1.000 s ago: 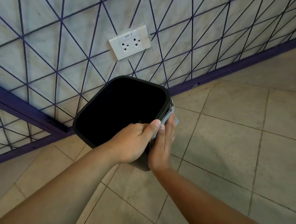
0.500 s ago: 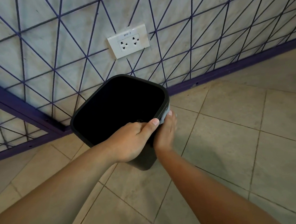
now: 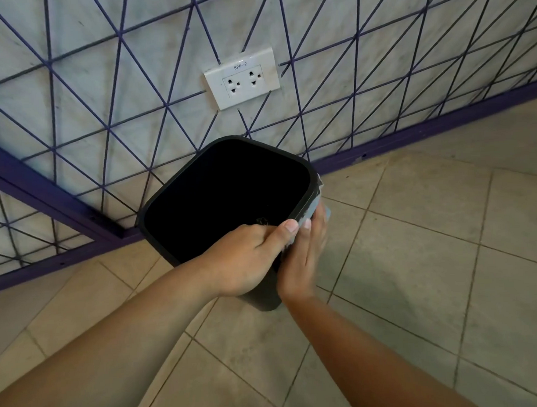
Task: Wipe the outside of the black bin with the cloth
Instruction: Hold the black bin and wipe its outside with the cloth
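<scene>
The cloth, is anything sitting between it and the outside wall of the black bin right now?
Nothing visible. The right hand presses the blue-grey cloth flat against the black bin just under its rim, while the left hand grips the near rim.

I see open floor point(image 3: 423, 256) to the right of the black bin point(image 3: 172, 207) and in front of it, so that side is free to reach. Behind the bin the wall point(image 3: 62, 90) with its purple grid stands close; I can't tell whether a gap is left there. My left hand point(image 3: 246, 262) blocks the near rim, and my right hand point(image 3: 306, 258) covers the right wall.
</scene>
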### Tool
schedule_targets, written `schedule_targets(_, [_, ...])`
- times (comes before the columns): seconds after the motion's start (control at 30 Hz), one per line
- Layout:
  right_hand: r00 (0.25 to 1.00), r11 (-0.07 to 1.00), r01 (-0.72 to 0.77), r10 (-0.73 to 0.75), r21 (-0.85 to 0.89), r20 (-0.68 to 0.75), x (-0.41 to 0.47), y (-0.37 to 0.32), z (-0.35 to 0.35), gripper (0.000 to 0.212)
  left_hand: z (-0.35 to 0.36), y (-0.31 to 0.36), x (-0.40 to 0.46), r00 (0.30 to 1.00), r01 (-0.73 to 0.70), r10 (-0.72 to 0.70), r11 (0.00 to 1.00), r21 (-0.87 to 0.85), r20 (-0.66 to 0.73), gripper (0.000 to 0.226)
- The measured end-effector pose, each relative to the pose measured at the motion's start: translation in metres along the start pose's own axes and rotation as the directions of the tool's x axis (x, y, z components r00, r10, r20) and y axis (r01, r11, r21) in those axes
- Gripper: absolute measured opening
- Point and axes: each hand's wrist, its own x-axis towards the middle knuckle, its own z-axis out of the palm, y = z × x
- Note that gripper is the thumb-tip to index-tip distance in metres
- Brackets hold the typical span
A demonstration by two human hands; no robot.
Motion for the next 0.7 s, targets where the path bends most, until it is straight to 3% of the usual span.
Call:
schedule_targets(0.13, [0.991, 0.991, -0.132, 0.132, 0.001, 0.007, 0.023, 0.002, -0.003, 0.057, 0.000, -0.001, 0.001, 1.000, 0.008, -0.007, 0.999, 0.034, -0.010, 0.053])
schedule_targets(0.23, [0.999, 0.999, -0.028, 0.028, -0.023, -0.039, 0.010, -0.007, 0.004, 0.068, -0.001, -0.002, 0.001, 1.000, -0.006, 0.006, 1.000, 0.012, 0.001, 0.052])
schedule_targets(0.3, [0.998, 0.999, -0.011, 0.009, -0.036, -0.058, 0.000, -0.003, 0.005, 0.062, -0.001, -0.002, 0.002, 1.000, -0.002, 0.002, 1.000, 0.010, 0.006, 0.053])
schedule_targets(0.4, [0.983, 0.981, -0.183, 0.181, -0.059, -0.040, 0.019, 0.003, 0.001, 0.050, -0.001, -0.001, 0.001, 1.000, 0.018, -0.018, 0.999, 0.029, -0.002, 0.054])
schedule_targets(0.43, [0.977, 0.977, -0.212, 0.212, -0.011, -0.024, 0.024, 0.002, 0.001, 0.051, -0.001, -0.001, 0.001, 1.000, 0.020, -0.020, 0.999, 0.030, -0.001, 0.054])
schedule_targets(0.6, [0.997, 0.997, -0.079, 0.079, 0.013, -0.015, 0.001, -0.005, 0.003, 0.076, 0.000, -0.001, 0.000, 1.000, 0.011, -0.011, 1.000, 0.007, 0.005, 0.052])
schedule_targets(0.7, [0.979, 0.979, -0.204, 0.205, 0.017, -0.010, 0.014, 0.002, 0.000, 0.059, 0.000, -0.001, 0.001, 1.000, 0.016, -0.016, 1.000, 0.023, -0.003, 0.053])
